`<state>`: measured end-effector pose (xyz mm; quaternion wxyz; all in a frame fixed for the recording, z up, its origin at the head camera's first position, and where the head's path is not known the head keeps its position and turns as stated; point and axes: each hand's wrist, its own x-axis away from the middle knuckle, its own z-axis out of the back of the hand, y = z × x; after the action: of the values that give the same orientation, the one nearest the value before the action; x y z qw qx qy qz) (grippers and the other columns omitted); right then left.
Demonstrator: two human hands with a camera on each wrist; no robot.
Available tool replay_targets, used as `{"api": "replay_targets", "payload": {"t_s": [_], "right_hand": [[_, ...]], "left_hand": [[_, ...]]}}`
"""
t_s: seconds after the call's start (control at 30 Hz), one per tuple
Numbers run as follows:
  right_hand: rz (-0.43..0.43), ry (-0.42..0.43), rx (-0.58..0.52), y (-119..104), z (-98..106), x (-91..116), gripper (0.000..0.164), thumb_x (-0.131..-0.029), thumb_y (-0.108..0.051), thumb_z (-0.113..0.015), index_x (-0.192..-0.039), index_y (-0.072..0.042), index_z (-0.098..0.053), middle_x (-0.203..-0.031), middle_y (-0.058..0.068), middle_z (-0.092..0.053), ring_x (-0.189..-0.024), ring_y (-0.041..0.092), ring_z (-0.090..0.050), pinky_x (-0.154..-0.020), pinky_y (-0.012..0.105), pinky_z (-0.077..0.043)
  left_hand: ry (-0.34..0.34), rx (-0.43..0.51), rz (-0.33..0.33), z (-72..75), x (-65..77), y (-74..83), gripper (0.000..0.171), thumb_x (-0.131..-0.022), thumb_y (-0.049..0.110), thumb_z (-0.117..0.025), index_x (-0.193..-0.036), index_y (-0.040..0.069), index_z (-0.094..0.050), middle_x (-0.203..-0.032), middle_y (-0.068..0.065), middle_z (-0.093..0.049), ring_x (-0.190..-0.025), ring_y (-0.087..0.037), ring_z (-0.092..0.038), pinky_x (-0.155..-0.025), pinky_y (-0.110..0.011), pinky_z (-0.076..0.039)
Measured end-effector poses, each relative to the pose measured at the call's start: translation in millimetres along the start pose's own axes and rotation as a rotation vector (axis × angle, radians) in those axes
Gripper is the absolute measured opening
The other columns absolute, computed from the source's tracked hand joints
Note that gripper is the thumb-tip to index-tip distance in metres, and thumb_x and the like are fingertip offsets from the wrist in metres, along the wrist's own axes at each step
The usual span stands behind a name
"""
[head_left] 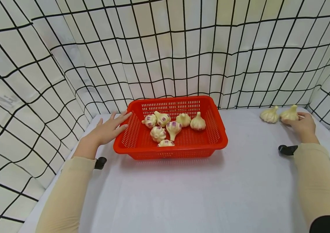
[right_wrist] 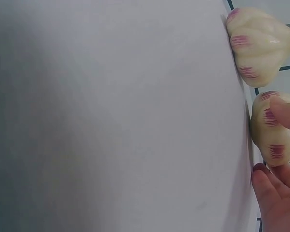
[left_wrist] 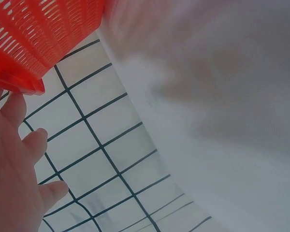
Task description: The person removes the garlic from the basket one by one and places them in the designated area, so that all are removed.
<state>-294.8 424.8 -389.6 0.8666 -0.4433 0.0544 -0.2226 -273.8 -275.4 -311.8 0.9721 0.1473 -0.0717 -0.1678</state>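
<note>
In the head view, a red plastic basket (head_left: 170, 154) holds several garlic bulbs, some streaked purple. My left hand (head_left: 106, 131) lies at its left end, fingers spread and fairly straight, fingertips at the rim. The left wrist view also shows the left hand (left_wrist: 14, 159) beside the red basket (left_wrist: 63, 29). At the far right of the table, my right hand (head_left: 303, 124) grips a garlic bulb (head_left: 289, 113). Seen from the right wrist, the thumb presses one side of that bulb (right_wrist: 271, 140), with fingers at the other. A second garlic bulb (head_left: 269, 115) sits just left of it.
Black netting (head_left: 182, 55) over white panels borders the table at the back and both sides. A white cloth (head_left: 182, 194) covers the tabletop. The right-hand bulbs stand close to the back netting. A black strap piece (head_left: 287, 150) sticks out at the right wrist.
</note>
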Motion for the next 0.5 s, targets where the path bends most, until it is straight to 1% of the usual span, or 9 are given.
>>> {"api": "replay_targets", "payload": {"t_s": [0.23, 0.5], "right_hand": [[0.022, -0.012, 0.005, -1.9, 1.3, 2.1, 0.085, -0.102, -0.033, -0.056, -0.158, 0.010, -0.010, -0.162, 0.035, -0.017, -0.148, 0.049, -0.024, -0.119, 0.057, -0.025], [0.041, -0.023, -0.003, 1.4, 2.8, 1.2, 0.086, -0.102, -0.033, -0.058, -0.158, 0.010, -0.009, -0.163, 0.035, -0.015, -0.149, 0.050, -0.022, -0.120, 0.058, -0.023]], "left_hand": [[-0.002, -0.001, 0.007, -0.7, -0.2, -0.5, 0.065, -0.109, 0.049, -0.037, -0.166, 0.027, -0.016, -0.172, -0.006, -0.005, -0.155, -0.043, 0.008, -0.113, -0.073, 0.011], [-0.003, -0.006, 0.006, -1.5, -0.7, -1.4, 0.065, -0.109, 0.049, -0.037, -0.166, 0.027, -0.015, -0.173, -0.005, -0.004, -0.155, -0.042, 0.008, -0.114, -0.073, 0.011]]}}
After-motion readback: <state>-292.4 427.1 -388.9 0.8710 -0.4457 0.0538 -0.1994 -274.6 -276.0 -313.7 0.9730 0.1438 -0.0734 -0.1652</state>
